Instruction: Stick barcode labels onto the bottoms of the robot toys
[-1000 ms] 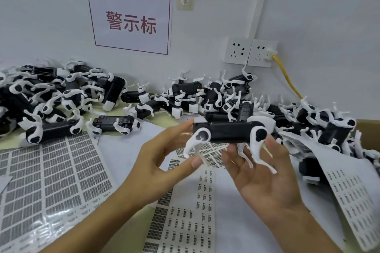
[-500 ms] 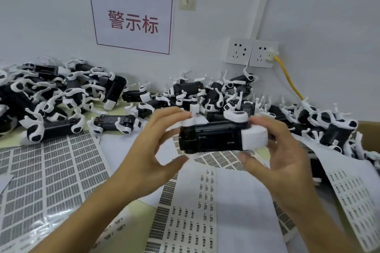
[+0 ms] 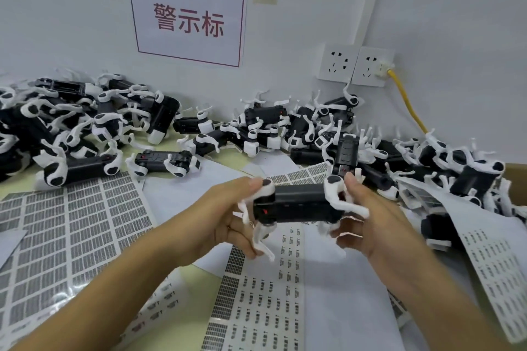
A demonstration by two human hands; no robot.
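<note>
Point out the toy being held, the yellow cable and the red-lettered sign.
held robot toy (image 3: pixel 296 202), head view, black body.
yellow cable (image 3: pixel 409 104), head view, mid-length.
red-lettered sign (image 3: pixel 188 20), head view, on the lettering.

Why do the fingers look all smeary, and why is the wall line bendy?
In the head view, the right hand and the white legs of the held robot toy are smeared by motion blur; the left hand is a little sharper. The wide lens bends the wall corner. Light is soft and even, with faint shine on the label sheet.
</note>
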